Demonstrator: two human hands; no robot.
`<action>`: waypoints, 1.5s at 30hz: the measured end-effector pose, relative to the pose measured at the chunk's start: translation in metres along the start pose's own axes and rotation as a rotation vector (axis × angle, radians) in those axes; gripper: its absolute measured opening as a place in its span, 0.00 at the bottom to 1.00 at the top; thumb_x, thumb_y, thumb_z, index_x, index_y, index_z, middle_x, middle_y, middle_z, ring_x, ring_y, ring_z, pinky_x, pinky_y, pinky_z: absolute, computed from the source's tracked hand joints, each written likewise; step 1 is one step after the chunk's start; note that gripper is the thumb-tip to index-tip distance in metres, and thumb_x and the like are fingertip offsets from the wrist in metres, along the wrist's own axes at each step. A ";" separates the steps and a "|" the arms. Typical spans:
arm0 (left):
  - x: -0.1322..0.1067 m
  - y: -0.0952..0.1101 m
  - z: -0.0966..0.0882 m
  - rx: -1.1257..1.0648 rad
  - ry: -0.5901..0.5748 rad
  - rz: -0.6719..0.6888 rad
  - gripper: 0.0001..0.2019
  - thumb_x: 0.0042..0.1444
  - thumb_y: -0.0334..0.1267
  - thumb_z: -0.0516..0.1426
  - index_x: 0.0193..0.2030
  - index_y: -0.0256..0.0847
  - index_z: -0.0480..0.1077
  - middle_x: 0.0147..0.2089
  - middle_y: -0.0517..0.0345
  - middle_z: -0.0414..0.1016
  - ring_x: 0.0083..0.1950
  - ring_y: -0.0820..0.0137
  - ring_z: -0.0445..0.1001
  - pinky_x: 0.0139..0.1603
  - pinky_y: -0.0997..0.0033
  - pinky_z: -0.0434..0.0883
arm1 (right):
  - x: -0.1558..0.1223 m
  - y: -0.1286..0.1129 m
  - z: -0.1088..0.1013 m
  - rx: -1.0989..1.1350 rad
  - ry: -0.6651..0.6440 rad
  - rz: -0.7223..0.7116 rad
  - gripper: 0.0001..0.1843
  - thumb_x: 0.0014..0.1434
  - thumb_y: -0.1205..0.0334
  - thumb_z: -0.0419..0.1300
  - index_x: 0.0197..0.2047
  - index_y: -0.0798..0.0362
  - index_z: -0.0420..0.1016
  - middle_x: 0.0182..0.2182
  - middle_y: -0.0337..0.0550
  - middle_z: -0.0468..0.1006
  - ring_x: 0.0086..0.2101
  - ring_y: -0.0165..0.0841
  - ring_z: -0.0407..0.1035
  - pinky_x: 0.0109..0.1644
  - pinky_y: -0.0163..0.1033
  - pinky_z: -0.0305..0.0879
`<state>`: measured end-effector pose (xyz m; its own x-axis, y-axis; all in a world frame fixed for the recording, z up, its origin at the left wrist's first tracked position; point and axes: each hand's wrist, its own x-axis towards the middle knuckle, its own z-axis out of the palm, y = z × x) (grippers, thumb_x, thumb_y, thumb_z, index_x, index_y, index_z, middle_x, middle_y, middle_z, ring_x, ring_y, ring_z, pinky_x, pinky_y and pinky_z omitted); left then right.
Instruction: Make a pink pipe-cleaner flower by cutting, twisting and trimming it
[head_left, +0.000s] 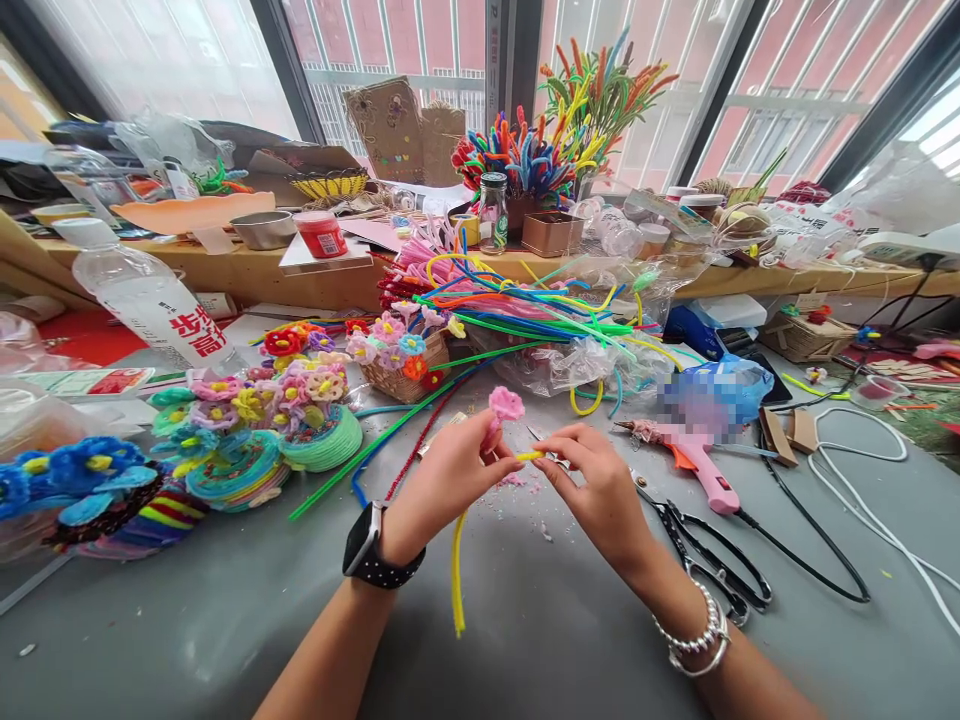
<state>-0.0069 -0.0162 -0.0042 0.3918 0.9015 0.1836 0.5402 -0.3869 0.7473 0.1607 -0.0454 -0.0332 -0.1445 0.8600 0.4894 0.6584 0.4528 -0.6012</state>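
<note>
My left hand (459, 468) is closed, fingers pinching a yellow pipe cleaner (457, 580) whose long end hangs down below the palm. A pink pipe-cleaner flower (506, 403) stands up from the same hand, its lower part hidden by the fingers. My right hand (600, 485) pinches the short end of the yellow pipe cleaner between thumb and fingers, close to the left fingertips. A thin pointed metal tip shows just behind the right fingers; what it belongs to is hidden. Small pink fuzz scraps lie on the grey table (517, 650) beneath both hands.
Right of my hands lie black-handled scissors (712, 560) and a pink glue gun (709, 475) with its cord. Decorated pots of fuzzy flowers (236, 470) and a tilted plastic bottle (150, 300) stand left. Ahead is a heap of pipe cleaners (480, 290) before a crowded shelf.
</note>
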 end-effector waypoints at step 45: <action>0.002 0.006 0.016 0.165 0.095 0.277 0.04 0.52 0.28 0.51 0.33 0.39 0.64 0.32 0.57 0.70 0.34 0.72 0.68 0.34 0.74 0.65 | 0.008 0.012 -0.005 0.931 -0.255 0.654 0.09 0.48 0.56 0.61 0.27 0.54 0.75 0.21 0.35 0.65 0.24 0.24 0.53 0.29 0.33 0.50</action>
<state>0.0091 -0.0195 -0.0091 0.4739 0.7689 0.4293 0.5391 -0.6388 0.5490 0.1718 -0.0342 -0.0334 -0.1923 0.9677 -0.1632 -0.1189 -0.1880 -0.9749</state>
